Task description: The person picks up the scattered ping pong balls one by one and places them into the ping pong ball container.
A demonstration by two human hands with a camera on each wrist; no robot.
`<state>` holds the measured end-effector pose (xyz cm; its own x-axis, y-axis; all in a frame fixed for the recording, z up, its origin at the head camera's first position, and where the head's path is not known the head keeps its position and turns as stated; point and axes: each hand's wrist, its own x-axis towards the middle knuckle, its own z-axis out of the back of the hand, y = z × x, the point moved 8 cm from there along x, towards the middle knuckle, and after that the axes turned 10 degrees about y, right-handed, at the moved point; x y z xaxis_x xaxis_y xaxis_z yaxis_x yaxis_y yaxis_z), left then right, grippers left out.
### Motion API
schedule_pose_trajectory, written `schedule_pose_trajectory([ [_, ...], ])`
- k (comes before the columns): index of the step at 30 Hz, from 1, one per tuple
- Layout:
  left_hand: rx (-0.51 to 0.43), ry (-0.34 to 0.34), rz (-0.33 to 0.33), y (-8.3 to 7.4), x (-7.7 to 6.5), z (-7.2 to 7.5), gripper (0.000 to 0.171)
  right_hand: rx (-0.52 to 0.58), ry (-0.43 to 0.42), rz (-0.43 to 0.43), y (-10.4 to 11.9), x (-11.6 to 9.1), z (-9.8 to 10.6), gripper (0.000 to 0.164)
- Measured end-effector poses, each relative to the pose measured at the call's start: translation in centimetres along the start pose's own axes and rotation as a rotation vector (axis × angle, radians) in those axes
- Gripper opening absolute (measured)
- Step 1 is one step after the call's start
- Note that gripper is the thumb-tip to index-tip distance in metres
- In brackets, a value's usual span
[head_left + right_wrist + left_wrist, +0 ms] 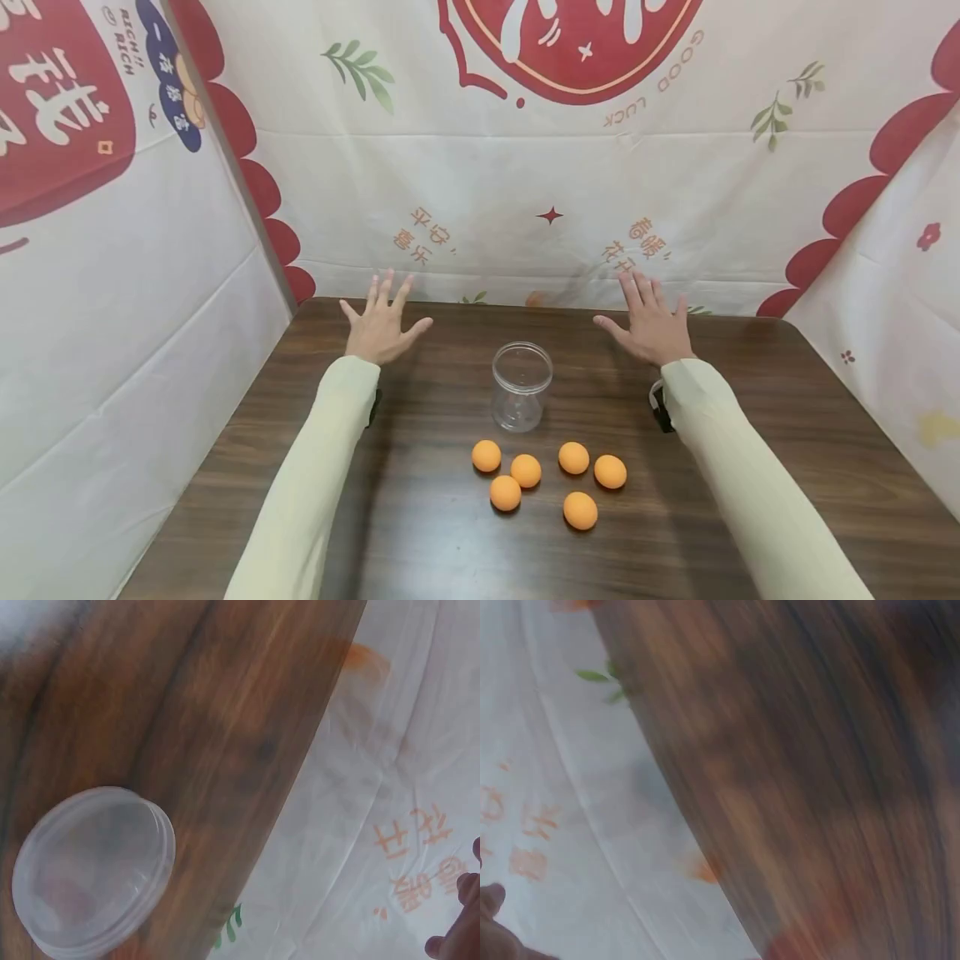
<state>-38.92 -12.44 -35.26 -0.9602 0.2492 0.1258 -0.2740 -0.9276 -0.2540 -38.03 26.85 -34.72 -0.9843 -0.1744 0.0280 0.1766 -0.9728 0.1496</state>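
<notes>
Both hands are held up near the table's far edge, fingers spread and holding nothing. My left hand (377, 332) is left of a clear plastic jar (522, 388), well apart from it; a bit of its fingers (496, 937) shows in the left wrist view. To the jar's right is my right hand (656, 331), its fingertips (466, 889) at the right border of its wrist view. That view also has a clear round lid (94, 874) on the table, which the right arm hides from the head view. Several orange ping-pong balls (526, 471) lie before the upright, open-topped jar.
The dark wooden table (420, 533) ends at a white printed cloth (480, 183) hanging behind it. More cloth hangs along the left and right sides. Each wrist carries a dark strapped device (662, 408), partly covered by the sleeve.
</notes>
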Motion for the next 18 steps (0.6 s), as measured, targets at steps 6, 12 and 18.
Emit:
schedule_pose_trajectory([
  [6, -0.104, 0.002, -0.155, -3.3, -0.5, 0.3, 0.078, 0.023, 0.016, 0.061, 1.1, -1.4, -0.3, 0.089],
  [12, -0.350, 0.113, -0.403, -8.3, -1.2, -1.5, 0.090, 0.061, 0.003, 0.144, 3.0, -4.1, -2.9, 0.083],
  [18, -0.421, 0.301, -0.453, -11.2, -1.8, -3.8, 0.083, 0.090, -0.019, 0.198, 4.9, -6.9, -4.9, 0.077],
])
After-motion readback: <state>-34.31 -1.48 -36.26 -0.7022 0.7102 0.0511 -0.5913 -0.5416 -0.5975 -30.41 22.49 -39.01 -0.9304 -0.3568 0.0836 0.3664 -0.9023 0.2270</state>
